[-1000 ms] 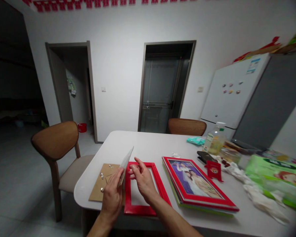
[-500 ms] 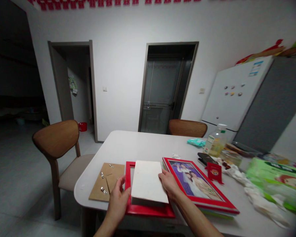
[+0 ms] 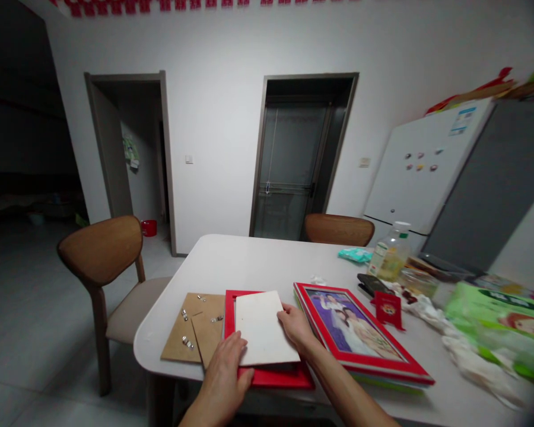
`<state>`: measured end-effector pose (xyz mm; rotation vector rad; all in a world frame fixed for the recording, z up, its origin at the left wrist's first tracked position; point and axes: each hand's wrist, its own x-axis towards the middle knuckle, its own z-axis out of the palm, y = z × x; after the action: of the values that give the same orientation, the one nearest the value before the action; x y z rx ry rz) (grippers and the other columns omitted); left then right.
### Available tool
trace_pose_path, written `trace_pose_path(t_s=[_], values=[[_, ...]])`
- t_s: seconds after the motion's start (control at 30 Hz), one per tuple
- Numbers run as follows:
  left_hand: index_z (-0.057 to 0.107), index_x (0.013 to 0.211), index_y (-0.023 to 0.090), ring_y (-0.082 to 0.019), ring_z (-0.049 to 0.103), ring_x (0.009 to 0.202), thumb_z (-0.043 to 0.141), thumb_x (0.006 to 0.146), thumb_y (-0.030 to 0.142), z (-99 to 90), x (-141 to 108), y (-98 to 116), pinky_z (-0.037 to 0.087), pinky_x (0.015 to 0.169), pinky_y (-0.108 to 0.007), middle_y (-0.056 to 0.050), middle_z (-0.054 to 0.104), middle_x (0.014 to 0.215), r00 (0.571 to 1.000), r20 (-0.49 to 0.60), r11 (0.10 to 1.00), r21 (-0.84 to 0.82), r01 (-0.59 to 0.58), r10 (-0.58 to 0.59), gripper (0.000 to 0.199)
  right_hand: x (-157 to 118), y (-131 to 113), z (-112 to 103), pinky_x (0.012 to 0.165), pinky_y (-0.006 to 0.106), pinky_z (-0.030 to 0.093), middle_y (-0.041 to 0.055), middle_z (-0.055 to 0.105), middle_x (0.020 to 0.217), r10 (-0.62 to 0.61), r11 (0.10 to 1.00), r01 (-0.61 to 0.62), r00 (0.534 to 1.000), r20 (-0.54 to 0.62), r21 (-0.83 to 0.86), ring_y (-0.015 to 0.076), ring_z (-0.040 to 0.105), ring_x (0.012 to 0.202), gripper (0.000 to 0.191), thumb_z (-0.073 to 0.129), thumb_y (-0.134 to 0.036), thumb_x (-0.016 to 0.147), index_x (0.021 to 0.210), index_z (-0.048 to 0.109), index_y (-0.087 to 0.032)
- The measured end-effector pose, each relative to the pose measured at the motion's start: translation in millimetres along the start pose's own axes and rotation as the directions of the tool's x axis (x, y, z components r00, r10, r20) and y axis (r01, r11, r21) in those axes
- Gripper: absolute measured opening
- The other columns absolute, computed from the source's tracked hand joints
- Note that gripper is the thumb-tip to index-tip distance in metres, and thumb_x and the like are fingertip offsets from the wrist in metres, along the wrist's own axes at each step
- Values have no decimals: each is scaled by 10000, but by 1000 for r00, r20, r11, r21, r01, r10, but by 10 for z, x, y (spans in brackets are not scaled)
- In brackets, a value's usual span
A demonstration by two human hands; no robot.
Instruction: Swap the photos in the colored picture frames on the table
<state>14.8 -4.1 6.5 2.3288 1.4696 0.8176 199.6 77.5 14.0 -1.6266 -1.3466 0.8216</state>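
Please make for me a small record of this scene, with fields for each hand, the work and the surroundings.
Left hand: at the lower left corner of the white sheet
Right hand: holding the sheet's right edge
Under the sheet: red frame, partly covered
Left of frame: brown boards with metal clips
Right of frame: red-framed photo, atop a stack
Farther right: bottle, green package
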Motion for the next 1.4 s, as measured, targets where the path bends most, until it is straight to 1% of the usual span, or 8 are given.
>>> trace_pose_path(t_s=[0.33, 0.47, 0.6, 0.77, 0.97, 1.13, 1.27, 1.4], values=[[545, 1038, 130, -257, 447, 1106, 541, 679, 160, -33, -7, -2, 308, 965, -460, -151, 515, 1170, 998, 44, 998, 20, -53, 52, 360, -53, -66, 26, 719, 270, 378, 143, 633, 876, -119, 933, 104, 993, -22, -345, 211, 564, 818, 299, 436, -186, 662, 894, 602, -97], [566, 1008, 150, -270, 453, 1098, 540, 682, 175, -43, 6, 25, 297, 962, -480, -146, 534, 1149, 998, 47, 999, 10, -54, 53, 328, -108, -80, 26, 700, 312, 385, 158, 607, 897, -117, 745, 75, 993, -20, -663, 238, 562, 833, 315, 439, -303, 715, 912, 579, -102], [553, 1036, 143, -259, 437, 1114, 521, 690, 178, -60, -30, 30, 295, 971, -458, -143, 517, 1170, 997, 60, 999, -3, -51, 51, 349, -137, -62, 20, 670, 311, 396, 141, 565, 955, -151, 633, 82, 988, -19, -770, 238, 557, 820, 364, 454, -334, 719, 990, 534, -105], [473, 1142, 174, -233, 355, 1179, 512, 687, 191, -245, -154, -252, 287, 979, -430, -115, 434, 1256, 1000, -6, 1000, -5, -16, 16, 457, -276, -185, 112, 750, 294, 373, 134, 532, 1015, -284, 690, 260, 956, 77, -676, 220, 507, 916, 420, 445, -313, 743, 1113, 476, -117], [487, 1128, 175, -276, 335, 1184, 588, 601, 211, -448, -320, -822, 247, 972, -486, -119, 440, 1251, 983, -78, 970, 165, 178, -167, 537, -704, -600, 694, 775, 355, 337, 88, 562, 928, -485, 623, 619, 785, 385, -478, 231, 466, 897, 401, 488, -439, 699, 1016, 541, -199], [496, 1108, 147, -238, 400, 1147, 562, 615, 186, -410, -408, -1086, 333, 949, -387, -136, 430, 1256, 980, -157, 977, 157, 147, -122, 499, -831, -689, 1043, 772, 429, 320, 113, 544, 921, -443, 585, 618, 786, 431, -525, 278, 441, 898, 427, 596, -416, 563, 911, 563, -169], [518, 1062, 208, -223, 459, 1100, 570, 639, 228, -453, -406, -1174, 385, 916, -368, -84, 492, 1210, 964, -251, 989, 96, 114, -86, 427, -829, -691, 982, 747, 343, 357, 76, 520, 933, -485, 715, 606, 789, 376, -350, 207, 460, 853, 399, 513, -244, 636, 1033, 508, -201], [499, 1075, 223, -223, 444, 1113, 529, 718, 296, -578, -326, -1010, 362, 936, -386, -80, 492, 1209, 925, -381, 993, 111, 30, 14, 366, -864, -797, 699, 790, 301, 360, 61, 492, 997, -578, 737, 651, 746, 331, -179, 186, 445, 902, 392, 515, -188, 629, 1019, 524, -215]])
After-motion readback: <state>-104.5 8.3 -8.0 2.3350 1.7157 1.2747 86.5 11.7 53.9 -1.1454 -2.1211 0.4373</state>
